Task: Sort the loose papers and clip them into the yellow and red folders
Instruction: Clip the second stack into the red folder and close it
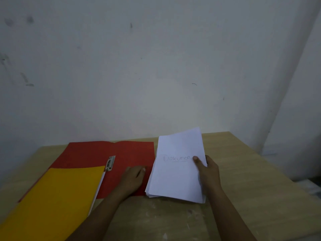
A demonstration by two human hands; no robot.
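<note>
Sorting barely started, I judge: red folder (pixel 97 153) lies open at frame centre, metal clip (pixel 110 163) bare, nothing filed. Yellow folder (pixel 52 202), matte card, lies lower left, overlapping the red one. My right hand (pixel 207 171) grips the paper stack (pixel 177 171), thin white sheets with a handwritten top page, right of centre. Left hand (pixel 133 178) rests flat on the red card. Tabletop (pixel 243 171) is pale wood grain.

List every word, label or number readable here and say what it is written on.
"Dokumen": handwritten and underlined on the top sheet of the white paper stack, gripped by the right hand; a mark before the D is too faint to read.
No text shows on the open red folder, its metal clip, the yellow folder or the wooden table.
</note>
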